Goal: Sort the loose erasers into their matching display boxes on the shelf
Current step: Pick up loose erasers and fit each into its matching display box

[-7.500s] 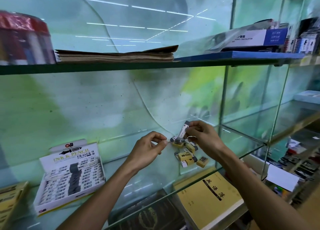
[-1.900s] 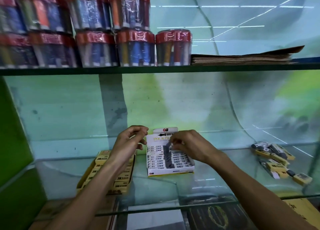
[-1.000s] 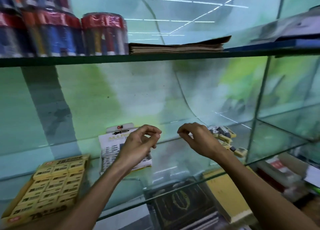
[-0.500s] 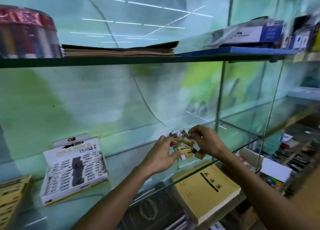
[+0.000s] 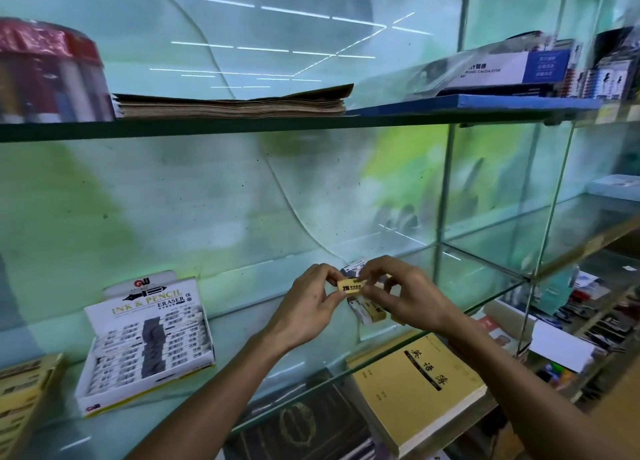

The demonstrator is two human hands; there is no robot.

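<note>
A small yellow eraser point(image 5: 352, 287) is lifted above the glass shelf point(image 5: 242, 324), pinched at its left end by my left hand point(image 5: 308, 309) and at its right end by my right hand point(image 5: 403, 293). Under and behind my right hand lies the pile of loose erasers point(image 5: 367, 312), yellow ones and white-and-grey ones, partly hidden. The white "Ink & Pencil Eraser" display box point(image 5: 145, 341) stands open at the left with rows of white-and-grey erasers. The yellow display box point(image 5: 24, 390) shows at the far left edge.
A vertical glass divider point(image 5: 441, 213) closes the shelf bay just right of the pile. Below the shelf lie a yellow notebook point(image 5: 419, 383) and a dark book point(image 5: 304, 421). On the upper shelf rest brown paper sheets point(image 5: 232, 104) and red-capped tubs point(image 5: 48, 75).
Both hands reached into the loose pile half a second ago; now they have lifted one yellow eraser and hold it between them. The view has stayed on the right part of the shelf.
</note>
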